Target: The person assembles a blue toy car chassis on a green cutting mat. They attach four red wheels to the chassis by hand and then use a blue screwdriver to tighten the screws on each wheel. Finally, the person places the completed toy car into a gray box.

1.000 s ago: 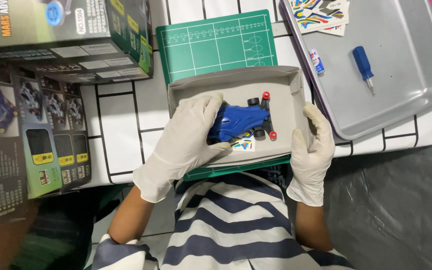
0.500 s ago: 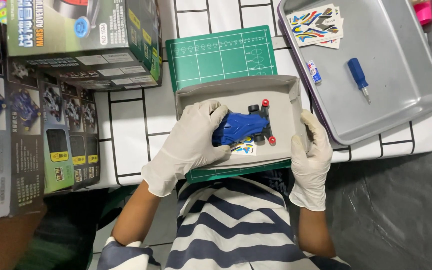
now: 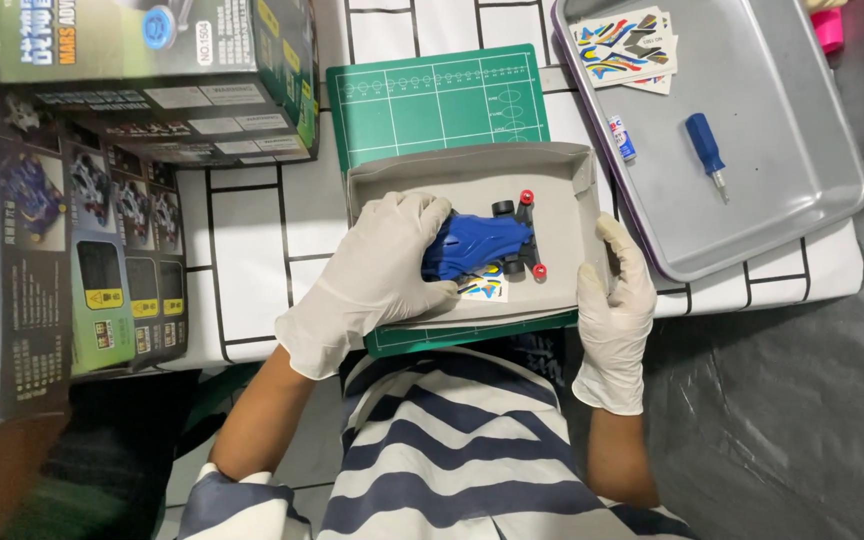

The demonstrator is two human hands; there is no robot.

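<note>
Gloved left hand [image 3: 377,275] on blue toy car [image 3: 477,245] in tray [image 3: 562,165]

head view, steeply down, close overhead

Both hands wear thin, smooth white latex-type gloves: left hand [image 3: 377,275], right hand [image 3: 614,300]. The blue toy car body [image 3: 477,243] is glossy moulded plastic. The shallow grey box lid [image 3: 462,185] is matt cardboard. The green cutting mat [image 3: 437,100] has a matt, rubbery finish. The rectangular metal tray [image 3: 782,160] is brushed, dull silver.
</note>
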